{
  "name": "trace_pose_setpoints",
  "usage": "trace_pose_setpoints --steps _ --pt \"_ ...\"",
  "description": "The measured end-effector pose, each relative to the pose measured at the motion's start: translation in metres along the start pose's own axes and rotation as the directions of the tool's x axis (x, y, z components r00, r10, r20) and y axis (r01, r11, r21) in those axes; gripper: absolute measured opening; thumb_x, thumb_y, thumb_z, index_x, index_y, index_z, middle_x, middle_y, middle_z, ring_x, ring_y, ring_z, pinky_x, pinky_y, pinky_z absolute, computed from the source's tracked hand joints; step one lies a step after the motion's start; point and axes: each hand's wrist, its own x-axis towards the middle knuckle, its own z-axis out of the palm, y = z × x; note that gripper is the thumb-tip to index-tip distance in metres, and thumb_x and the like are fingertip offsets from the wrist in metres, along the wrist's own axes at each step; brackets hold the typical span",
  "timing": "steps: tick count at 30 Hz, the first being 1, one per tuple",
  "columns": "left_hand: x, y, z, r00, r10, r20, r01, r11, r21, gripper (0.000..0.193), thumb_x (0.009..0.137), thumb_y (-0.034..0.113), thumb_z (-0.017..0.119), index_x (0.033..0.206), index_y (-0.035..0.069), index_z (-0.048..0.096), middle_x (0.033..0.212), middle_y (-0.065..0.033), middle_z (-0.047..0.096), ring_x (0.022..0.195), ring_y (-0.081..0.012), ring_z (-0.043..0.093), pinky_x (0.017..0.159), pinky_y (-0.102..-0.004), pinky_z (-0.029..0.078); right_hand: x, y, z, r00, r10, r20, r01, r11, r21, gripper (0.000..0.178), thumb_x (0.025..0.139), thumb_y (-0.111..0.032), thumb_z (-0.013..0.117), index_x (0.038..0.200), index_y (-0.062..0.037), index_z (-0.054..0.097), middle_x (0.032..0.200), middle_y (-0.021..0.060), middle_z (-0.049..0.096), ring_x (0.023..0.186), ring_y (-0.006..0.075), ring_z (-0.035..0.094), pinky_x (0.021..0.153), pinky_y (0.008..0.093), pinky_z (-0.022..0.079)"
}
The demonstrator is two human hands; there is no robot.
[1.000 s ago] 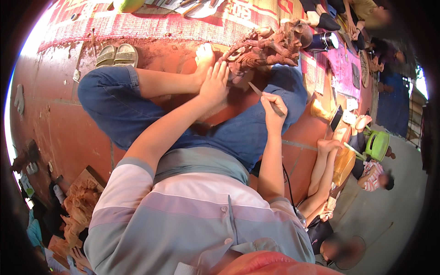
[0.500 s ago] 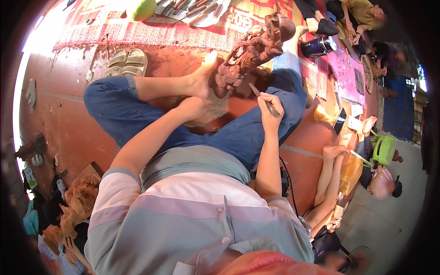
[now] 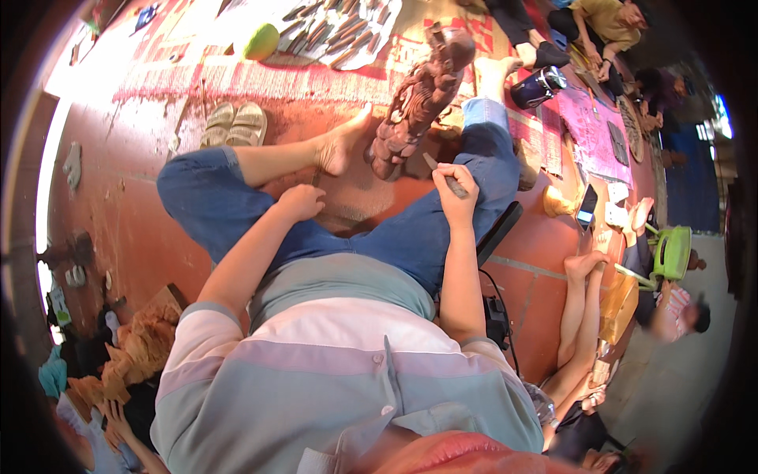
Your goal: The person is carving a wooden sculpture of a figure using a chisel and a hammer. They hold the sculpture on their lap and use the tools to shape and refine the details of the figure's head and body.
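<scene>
A reddish-brown wooden carving (image 3: pixel 414 107) with dense relief stands on the floor between my bare feet, its rounded top leaning to the right. My right hand (image 3: pixel 458 197) is closed around the wooden handle of a carving knife (image 3: pixel 431 162), though its exact blade type is hard to make out. The tip points up and left toward the base of the carving, apart from it. Over my left thigh, my left hand (image 3: pixel 300 203) hangs with loosely bent fingers and nothing in it. It is well clear of the carving.
Several carving tools (image 3: pixel 339 35) lie on a white sheet beside a green fruit (image 3: pixel 260 42). Sandals (image 3: pixel 234 126) sit at the left; a dark blue flask (image 3: pixel 538 87) lies near my right foot. A phone (image 3: pixel 587 205), a green chair (image 3: pixel 672 253) and other seated people are at the right.
My left hand has drawn back toward me, away from my foot and the carving. The right hand, still holding the knife, has shifted slightly left and down. The whole view has tilted a little.
</scene>
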Motion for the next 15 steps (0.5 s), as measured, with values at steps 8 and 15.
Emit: trace_pose_setpoints --steps 8,15 --pt "-0.023 0.035 -0.019 0.990 0.066 0.122 -0.089 0.977 0.192 0.032 0.083 0.034 0.059 0.102 0.009 0.067 0.094 -0.0192 0.067 0.089 -0.0367 0.064 0.079 -0.0465 0.051 -0.001 0.005 0.017 0.991 -0.131 -0.034 0.131 0.991 0.009 0.009 0.073 0.000 0.068 0.076 0.0000 0.059 0.079 0.0117 0.062 0.074 0.0253 0.064 0.067 0.0316 0.050" --pt "-0.032 0.082 -0.037 0.981 0.179 0.079 -0.188 0.974 0.126 0.032 0.085 0.033 0.059 0.106 0.010 0.066 0.091 -0.0202 0.067 0.086 -0.0384 0.064 0.077 -0.0467 0.051 -0.007 0.003 0.018 0.992 -0.123 -0.036 0.124 0.992 0.029 0.010 0.072 -0.001 0.067 0.076 -0.0005 0.058 0.077 0.0122 0.061 0.072 0.0280 0.063 0.065 0.0340 0.050"
